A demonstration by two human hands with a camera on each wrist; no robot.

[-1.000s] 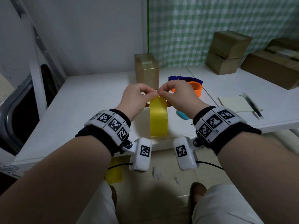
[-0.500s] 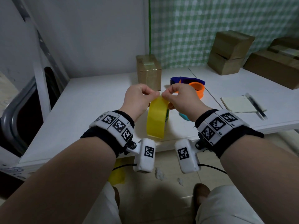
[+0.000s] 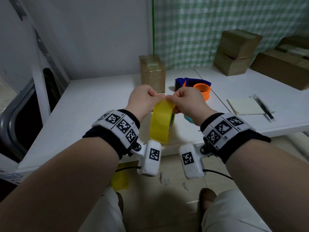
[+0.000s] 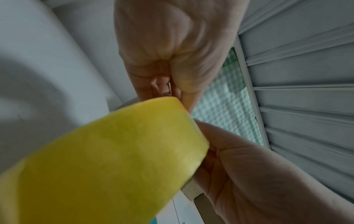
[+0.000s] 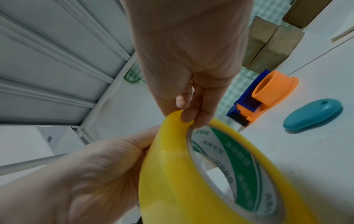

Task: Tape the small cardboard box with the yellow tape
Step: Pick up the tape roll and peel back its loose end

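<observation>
The yellow tape roll [image 3: 160,122] hangs upright above the front edge of the white table [image 3: 93,104], and its green-printed core shows in the right wrist view [image 5: 226,153]. My left hand [image 3: 160,96] pinches the roll's top from the left. My right hand [image 3: 169,98] pinches the same top from the right, with fingers [image 5: 193,115] over the rim into the core. The small cardboard box [image 3: 152,72] stands upright behind the hands, apart from them, with clear tape on its top.
A blue and orange tape dispenser [image 3: 198,86] lies right of the box, and a teal oval tool [image 5: 312,114] is near it. A notepad [image 3: 244,107] and pen [image 3: 264,108] lie at right. More cardboard boxes [image 3: 235,51] stand at the back right.
Both hands have kept their pinch on the top of the roll. The roll has turned slightly, so part of its right face now shows.
</observation>
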